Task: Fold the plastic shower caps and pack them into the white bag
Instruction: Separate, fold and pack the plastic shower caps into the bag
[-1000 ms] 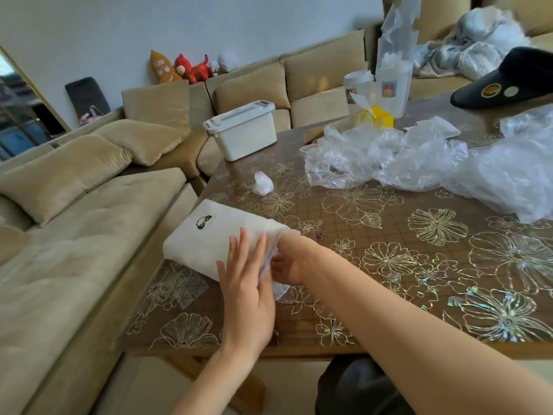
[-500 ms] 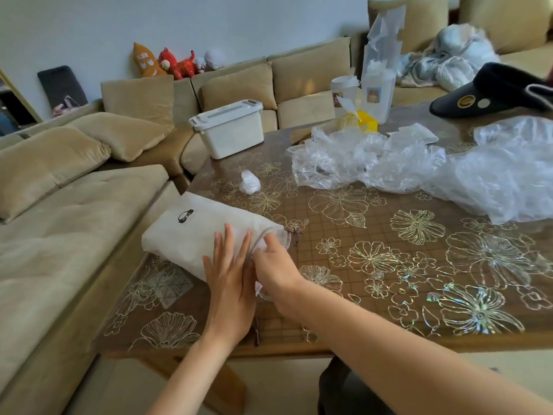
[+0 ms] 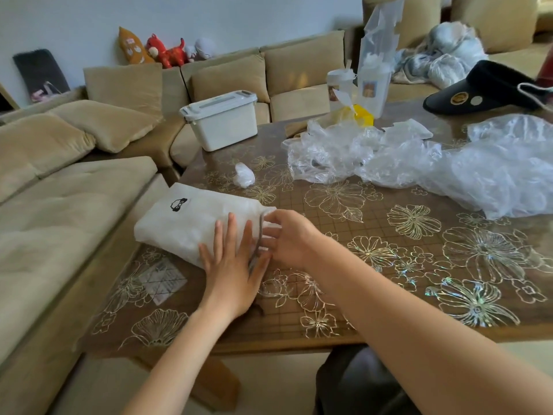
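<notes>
Living room; brown table (image 3: 344, 235) with a gold flower-print cover, beige sofa (image 3: 74, 205) along its left side.

Bag (image 3: 185, 223): white, lying on its side at the table's near-left corner, mouth facing right, visibly bulging.

Left hand (image 3: 232, 268): flat on the bag near the mouth, fingers straight and spread, pressing down.

Right hand (image 3: 288, 238): at the mouth, fingers curled and pinching the rim. Whether a cap is under the fingers cannot be told.

Loose caps (image 3: 434, 166): a crumpled clear pile at the far right, well apart from the bag. One small bundled cap (image 3: 244, 174) lies just beyond the bag.

Step, as judged: stuffing or settling contents through the mouth. The task looks far from done, since much of the pile is unfolded.

The next move probably calls for freeing the right hand, keeping the mouth open, and reaching for the bundled cap.
</notes>
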Motion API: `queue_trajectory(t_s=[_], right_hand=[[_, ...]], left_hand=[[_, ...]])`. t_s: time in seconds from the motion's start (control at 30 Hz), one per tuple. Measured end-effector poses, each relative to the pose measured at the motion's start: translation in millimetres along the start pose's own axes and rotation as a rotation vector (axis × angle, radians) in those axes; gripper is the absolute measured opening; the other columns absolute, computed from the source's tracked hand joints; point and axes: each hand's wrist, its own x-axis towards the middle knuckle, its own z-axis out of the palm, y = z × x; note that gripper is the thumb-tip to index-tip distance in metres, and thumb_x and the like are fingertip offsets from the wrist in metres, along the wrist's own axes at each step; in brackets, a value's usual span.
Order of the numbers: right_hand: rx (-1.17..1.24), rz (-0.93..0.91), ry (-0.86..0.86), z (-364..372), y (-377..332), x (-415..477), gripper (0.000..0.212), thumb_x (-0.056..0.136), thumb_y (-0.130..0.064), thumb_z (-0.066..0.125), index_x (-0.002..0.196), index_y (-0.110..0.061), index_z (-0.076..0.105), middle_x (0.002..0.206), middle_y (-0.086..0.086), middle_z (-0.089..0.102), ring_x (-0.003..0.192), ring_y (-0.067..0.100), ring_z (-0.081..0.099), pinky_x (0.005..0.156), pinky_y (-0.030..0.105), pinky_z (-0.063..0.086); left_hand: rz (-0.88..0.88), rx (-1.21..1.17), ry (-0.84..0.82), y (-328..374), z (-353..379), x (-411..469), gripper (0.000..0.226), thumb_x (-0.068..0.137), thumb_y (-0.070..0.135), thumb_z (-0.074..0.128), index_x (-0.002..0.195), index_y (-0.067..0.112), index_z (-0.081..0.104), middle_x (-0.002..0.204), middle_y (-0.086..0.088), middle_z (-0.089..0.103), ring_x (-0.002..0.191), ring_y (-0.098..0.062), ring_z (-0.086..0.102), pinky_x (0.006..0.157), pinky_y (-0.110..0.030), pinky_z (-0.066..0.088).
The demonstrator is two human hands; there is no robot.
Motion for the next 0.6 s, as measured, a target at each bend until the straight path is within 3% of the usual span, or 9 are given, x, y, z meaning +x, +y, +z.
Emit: queue_trajectory(t_s=[0.1, 0.2, 0.3, 0.4, 0.47, 0.5, 0.57, 0.6], right_hand=[[-0.205, -0.101, 0.074, -30, -14, -14, 0.020, 0.095, -0.009, 0.045, 0.110, -0.006, 0.058, 0.096, 0.011, 0.061, 0.082, 0.023, 0.060, 0.067, 0.032, 0.052], [-0.747, -0.417, 0.417, -75, -23, -30, 0.023, 0.091, -0.003, 0.047, 0.108, -0.008, 0.063, 0.108, 0.010, 0.063, 0.087, 0.020, 0.057, 0.071, 0.028, 0.050], [-1.329, -0.776, 0.869, -130, -34, -43, 0.029, 0.083, 0.000, 0.056, 0.111, -0.009, 0.063, 0.128, 0.012, 0.051, 0.114, 0.029, 0.046, 0.097, 0.038, 0.036], [-1.388, -0.996, 1.216, -183, -52, -53, 0.052, 0.069, 0.010, 0.060, 0.120, -0.003, 0.055, 0.135, 0.025, 0.044, 0.119, 0.043, 0.042, 0.098, 0.048, 0.031], [-1.429, -0.928, 1.300, -208, -61, -63, 0.067, 0.075, 0.000, 0.065, 0.137, -0.006, 0.040, 0.145, 0.026, 0.030, 0.130, 0.041, 0.029, 0.105, 0.046, 0.019], [-1.479, -0.802, 1.294, -223, -64, -70, 0.069, 0.080, -0.009, 0.067, 0.141, -0.009, 0.036, 0.151, 0.024, 0.020, 0.137, 0.039, 0.019, 0.109, 0.044, 0.011], [-1.578, -0.641, 1.261, -246, -65, -78, 0.055, 0.084, -0.021, 0.069, 0.134, -0.013, 0.049, 0.156, 0.018, 0.012, 0.144, 0.035, 0.005, 0.113, 0.040, -0.002], [-1.636, -0.659, 1.247, -253, -65, -82, 0.039, 0.083, -0.019, 0.070, 0.120, -0.012, 0.062, 0.155, 0.018, 0.017, 0.144, 0.036, 0.008, 0.113, 0.040, -0.002]], left_hand=[[-0.053, 0.043, -0.060, 3, 3, 22, 0.068, 0.095, 0.057, 0.019, 0.149, 0.029, -0.011, 0.148, 0.002, -0.039, 0.135, -0.020, -0.038, 0.110, -0.054, -0.016], [-0.096, -0.017, -0.015, 6, 1, 44, 0.062, 0.098, 0.048, 0.026, 0.152, 0.025, 0.005, 0.156, -0.002, -0.024, 0.141, -0.023, -0.028, 0.111, -0.056, -0.014], [-0.086, -0.135, 0.196, 12, 4, 53, 0.057, 0.099, 0.045, 0.029, 0.149, 0.017, 0.027, 0.159, -0.007, -0.001, 0.145, -0.023, -0.012, 0.112, -0.056, -0.011], [0.055, -0.301, 0.468, 46, 7, 47, 0.054, 0.093, 0.040, 0.034, 0.133, 0.006, 0.051, 0.153, -0.013, 0.028, 0.145, -0.022, 0.010, 0.114, -0.055, 0.000], [0.174, -0.441, 0.504, 79, 8, 43, 0.051, 0.093, 0.040, 0.034, 0.123, 0.006, 0.057, 0.149, -0.012, 0.036, 0.142, -0.016, 0.016, 0.115, -0.054, 0.012], [0.226, -0.517, 0.481, 102, 11, 44, 0.050, 0.093, 0.041, 0.033, 0.121, 0.008, 0.059, 0.148, -0.011, 0.038, 0.141, -0.014, 0.017, 0.115, -0.053, 0.017], [0.283, -0.658, 0.401, 141, 15, 49, 0.053, 0.093, 0.046, 0.031, 0.120, 0.010, 0.059, 0.146, -0.007, 0.040, 0.139, -0.007, 0.019, 0.115, -0.047, 0.022], [0.291, -0.730, 0.344, 158, 17, 51, 0.057, 0.093, 0.051, 0.029, 0.121, 0.012, 0.059, 0.147, -0.005, 0.040, 0.138, -0.003, 0.019, 0.115, -0.043, 0.022]])
